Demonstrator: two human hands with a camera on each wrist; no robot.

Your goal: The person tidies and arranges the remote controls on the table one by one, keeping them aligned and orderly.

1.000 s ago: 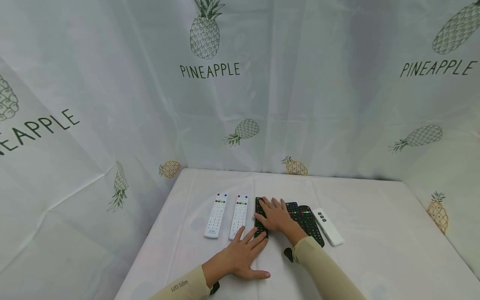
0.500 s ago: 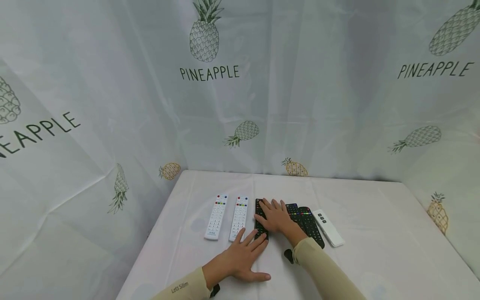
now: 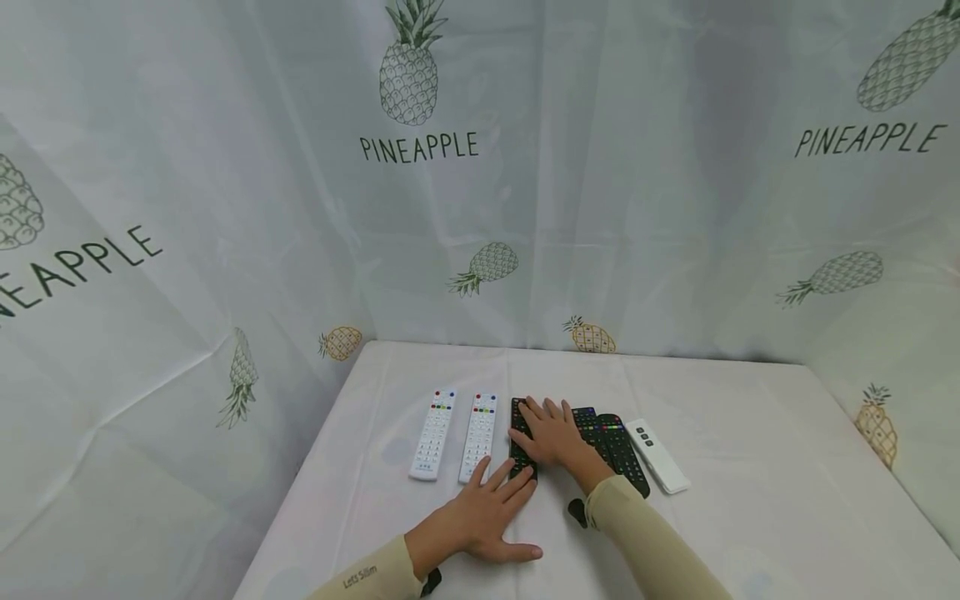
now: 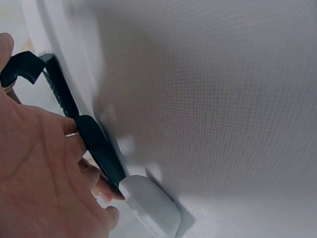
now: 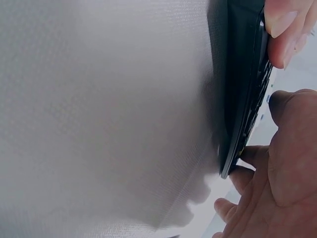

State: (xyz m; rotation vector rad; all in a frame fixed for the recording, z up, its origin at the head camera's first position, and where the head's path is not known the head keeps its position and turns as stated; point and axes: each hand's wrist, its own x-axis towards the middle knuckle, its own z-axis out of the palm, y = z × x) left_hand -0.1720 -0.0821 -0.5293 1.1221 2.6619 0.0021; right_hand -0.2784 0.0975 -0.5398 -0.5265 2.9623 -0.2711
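Observation:
A black remote control (image 3: 517, 451) lies lengthwise on the white-covered table, partly hidden by both hands. Spread and nearly straight, the fingers of my left hand (image 3: 480, 518) touch its near end. My right hand (image 3: 553, 435) rests over its far half, fingers extended and thumb toward the left edge. In the right wrist view, fingertips touch the keyed side of the black remote (image 5: 245, 94). The left wrist view has the near end of the black remote (image 4: 104, 153) at the fingers, beside the rounded end of a white remote (image 4: 151, 206).
Two white remotes, one farther left (image 3: 432, 435) and one nearer (image 3: 478, 429), lie left of the hands. Right of them are two black remotes, one partly covered (image 3: 589, 423) and one tilted (image 3: 622, 454), then a plain white remote (image 3: 657, 456). Pineapple-print cloth (image 3: 637, 183) hangs behind the table.
The head view has shifted very slightly. Both hands and the remotes keep their places on the table.

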